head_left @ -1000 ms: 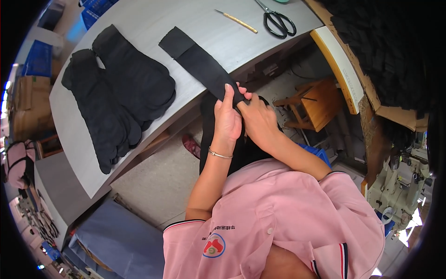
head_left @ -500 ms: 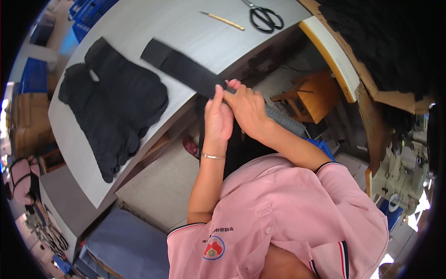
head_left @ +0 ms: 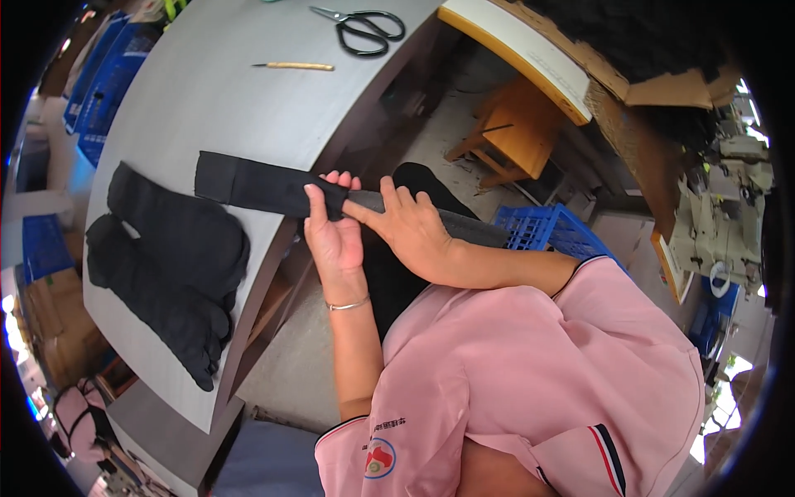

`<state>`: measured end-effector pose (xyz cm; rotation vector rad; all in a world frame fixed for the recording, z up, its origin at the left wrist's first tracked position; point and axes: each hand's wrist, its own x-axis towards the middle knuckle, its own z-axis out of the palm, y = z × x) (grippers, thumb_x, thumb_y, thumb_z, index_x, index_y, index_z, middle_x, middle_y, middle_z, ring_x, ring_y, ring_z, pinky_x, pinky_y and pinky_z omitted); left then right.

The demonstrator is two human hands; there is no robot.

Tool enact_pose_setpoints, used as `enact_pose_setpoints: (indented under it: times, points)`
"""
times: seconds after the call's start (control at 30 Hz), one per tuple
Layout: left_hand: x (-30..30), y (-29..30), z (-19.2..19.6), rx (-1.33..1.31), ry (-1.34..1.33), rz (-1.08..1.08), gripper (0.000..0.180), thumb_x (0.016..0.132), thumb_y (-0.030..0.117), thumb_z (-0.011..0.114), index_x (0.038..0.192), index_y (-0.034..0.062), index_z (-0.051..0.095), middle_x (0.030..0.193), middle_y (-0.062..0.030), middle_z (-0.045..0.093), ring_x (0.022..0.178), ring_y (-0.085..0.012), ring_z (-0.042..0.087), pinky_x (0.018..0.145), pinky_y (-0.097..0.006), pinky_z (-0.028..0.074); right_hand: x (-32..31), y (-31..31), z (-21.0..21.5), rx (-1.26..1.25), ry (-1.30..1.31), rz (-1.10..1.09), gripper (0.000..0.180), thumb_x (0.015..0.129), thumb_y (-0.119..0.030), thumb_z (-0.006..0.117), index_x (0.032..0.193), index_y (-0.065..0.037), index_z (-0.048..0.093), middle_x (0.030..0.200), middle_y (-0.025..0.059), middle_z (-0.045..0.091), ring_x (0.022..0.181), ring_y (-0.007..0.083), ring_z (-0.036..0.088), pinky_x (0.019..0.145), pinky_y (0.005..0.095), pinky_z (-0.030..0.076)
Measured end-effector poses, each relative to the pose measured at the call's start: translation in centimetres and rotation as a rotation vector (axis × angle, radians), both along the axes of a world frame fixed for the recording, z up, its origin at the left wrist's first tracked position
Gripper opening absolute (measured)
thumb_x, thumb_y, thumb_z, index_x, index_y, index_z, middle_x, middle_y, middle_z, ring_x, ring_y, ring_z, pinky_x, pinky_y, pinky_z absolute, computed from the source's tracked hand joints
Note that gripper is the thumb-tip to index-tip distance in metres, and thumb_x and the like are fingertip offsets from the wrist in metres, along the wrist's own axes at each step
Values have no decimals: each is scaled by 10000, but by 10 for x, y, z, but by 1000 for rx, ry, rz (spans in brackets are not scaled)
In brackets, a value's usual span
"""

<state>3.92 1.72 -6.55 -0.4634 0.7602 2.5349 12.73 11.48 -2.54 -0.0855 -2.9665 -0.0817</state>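
My left hand (head_left: 335,240) grips a black knitted sock (head_left: 265,186), thumb on the near side and fingertips past the far edge. The sock's flat leg lies out to the left over the table edge. Close beside it, my right hand (head_left: 414,236) pinches the sock's right end with thumb and forefinger. A long dark grey flat bar (head_left: 472,228) runs from there under my right wrist; whether the sock is around it I cannot tell. A pile of black toe socks (head_left: 170,257) rests on the grey table (head_left: 190,91), left of my hands.
Black-handled scissors (head_left: 368,33) and a thin wooden-handled tool (head_left: 298,66) lie on the table's far part. A wooden stool (head_left: 517,132) and a blue crate (head_left: 571,232) stand to the right. A white, yellow-edged tabletop (head_left: 522,58) juts in at the far right.
The view has turned, so the table and its things sit further left. My right hand has drawn slightly back from the left, and more of the grey bar shows.
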Motion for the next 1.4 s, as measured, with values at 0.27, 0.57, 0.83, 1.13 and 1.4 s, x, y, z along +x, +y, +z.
enact_pose_setpoints:
  times: [0.27,0.57,0.83,1.13,1.4]
  points:
    - [3,2,5,-18,99,-48,349,1024,333,550,1107,-5,583,1117,-115,643,1090,-217,604,1014,-376,479,-58,-15,-15,-204,-21,34,196,857,-226,614,1048,-183,628,903,105,592,768,224,611,586,351,481]
    - [7,3,9,-62,64,-37,344,1011,321,578,1084,-14,606,1065,-137,677,1071,-257,633,1010,-408,495,-7,7,-4,-173,-78,74,649,777,-93,665,1387,-264,524,981,164,545,723,280,620,557,361,490]
    - [6,6,14,-62,124,-36,310,1040,288,534,1130,-6,573,1119,-150,655,1068,-219,622,976,-380,496,-54,-3,-26,-373,106,98,571,815,-106,655,1350,-258,528,806,145,589,686,299,646,577,397,517]
    - [11,3,17,-60,41,40,356,1007,328,593,1125,-8,574,1004,-127,677,864,-218,669,844,-384,565,0,3,4,-161,-183,108,600,768,-73,670,1335,-215,534,757,133,558,625,287,629,524,381,513]
    - [5,2,16,-12,-10,39,337,1002,353,598,1076,25,585,901,-75,652,833,-195,654,817,-350,549,-55,-13,-13,-236,-93,128,118,784,-145,663,891,-111,627,778,93,630,751,253,660,567,369,518]
